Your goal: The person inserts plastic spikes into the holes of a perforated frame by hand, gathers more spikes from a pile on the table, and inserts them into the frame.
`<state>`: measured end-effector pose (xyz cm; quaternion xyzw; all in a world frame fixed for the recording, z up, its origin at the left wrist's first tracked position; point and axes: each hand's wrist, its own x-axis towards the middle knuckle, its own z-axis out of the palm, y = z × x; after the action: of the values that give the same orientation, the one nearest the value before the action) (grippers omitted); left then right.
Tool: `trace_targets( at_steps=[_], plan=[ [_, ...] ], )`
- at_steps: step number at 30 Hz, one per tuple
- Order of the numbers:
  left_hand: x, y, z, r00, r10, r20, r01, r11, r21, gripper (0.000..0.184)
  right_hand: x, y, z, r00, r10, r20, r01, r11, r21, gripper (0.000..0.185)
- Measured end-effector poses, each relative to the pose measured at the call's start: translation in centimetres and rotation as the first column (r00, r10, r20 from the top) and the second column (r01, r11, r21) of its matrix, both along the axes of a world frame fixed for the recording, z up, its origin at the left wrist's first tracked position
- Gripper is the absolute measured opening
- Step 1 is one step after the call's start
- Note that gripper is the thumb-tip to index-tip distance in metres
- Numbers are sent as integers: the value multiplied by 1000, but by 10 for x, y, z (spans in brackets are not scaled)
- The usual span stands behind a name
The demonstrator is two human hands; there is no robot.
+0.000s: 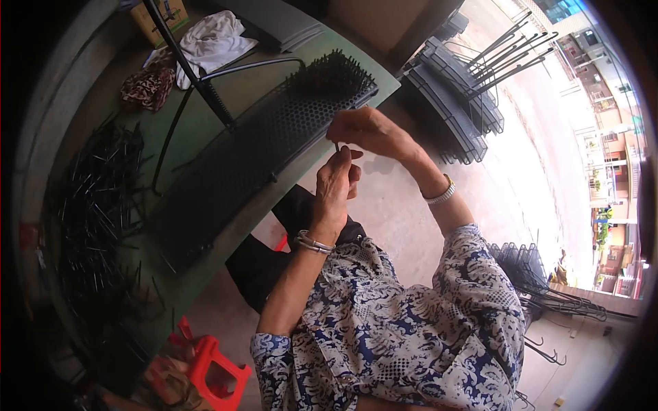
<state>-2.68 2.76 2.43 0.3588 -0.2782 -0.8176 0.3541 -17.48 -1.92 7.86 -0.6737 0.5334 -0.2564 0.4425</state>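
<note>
Just off the edge of the green table, my right hand (370, 132) is closed in a pinch above my left hand (334, 183). A short, thin dark stick (337, 146) shows between the fingertips of both hands, and its ends are hidden. The fingers of my left hand are bent together around its lower part. Beside my hands on the table lies a long black perforated panel (264, 133). Many small black spiky pieces (336, 74) stand crowded at its far end.
A heap of thin black sticks (99, 205) covers the table's left side. A black metal frame (205, 92) rises over the panel. White cloth (212, 41) lies behind. Stacked black racks (456, 96) stand on the floor at right; a red stool (216, 373) is below.
</note>
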Motion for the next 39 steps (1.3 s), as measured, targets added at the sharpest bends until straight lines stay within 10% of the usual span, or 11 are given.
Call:
trace_targets(
  at_steps=[5, 8, 11, 21, 28, 35, 37, 39],
  plan=[
    [1, -5, -16, 988, 75, -132, -62, 993, 100, 48, -9, -28, -8, 895, -442, -54, 347, 768, -539, 12],
    [2, -9, -14, 957, 160, -242, -115, 975, 191, 59, -12, -51, -20, 855, -515, 68, 461, 693, -554, 12],
    [9, -14, -19, 887, 165, -431, -111, 983, 147, 85, -15, -66, -36, 871, -479, 113, 446, 672, -590, 12],
    [18, -22, -15, 729, 226, -647, -109, 970, 216, 89, -13, -67, -44, 863, -497, 90, 444, 660, -606, 16],
    [20, -18, -4, 781, 230, -580, -168, 973, 160, 87, -11, -63, -44, 742, -611, -277, 175, 575, -799, 15],
    [27, -13, 2, 985, 125, -120, -151, 958, -245, 84, -7, -68, -47, 688, -674, -269, 259, 575, -776, 13],
    [43, -18, -6, 882, 267, 387, 45, 771, -635, 78, -9, -69, -43, 701, -653, -287, 232, 589, -774, 13],
    [66, -21, -12, 727, 448, 520, 141, 643, -752, 76, -12, -69, -43, 728, -608, -318, 231, 653, -721, 13]
  ],
)
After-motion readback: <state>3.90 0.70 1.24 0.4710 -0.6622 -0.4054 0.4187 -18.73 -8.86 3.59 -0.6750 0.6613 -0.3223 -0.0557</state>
